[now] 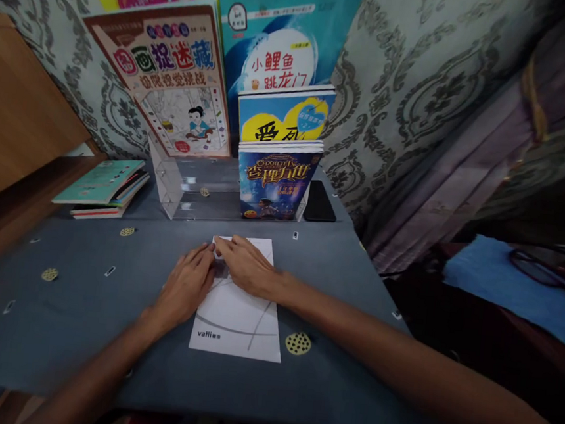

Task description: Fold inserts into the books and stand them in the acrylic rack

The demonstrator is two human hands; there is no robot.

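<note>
A white booklet [242,334] with grey curved lines and a "vatti" logo near its lower edge lies on the cloth-covered table. At its upper left edge, my left hand [184,286] is closed with curled fingers on the paper. My right hand [248,267] reaches across the top of the booklet, its fingers drawn together at the upper left corner, close to the left fingertips. My hands cover that corner, and the exact grip of the fingertips is partly hidden.
Behind the booklet, a clear acrylic stand [169,185] holds several upright children's books, including a dark blue one [278,182]. A black phone [320,202] lies right of it. Stacked books [101,186] are at left. A blue cloth [518,285] lies beyond the table's right edge.
</note>
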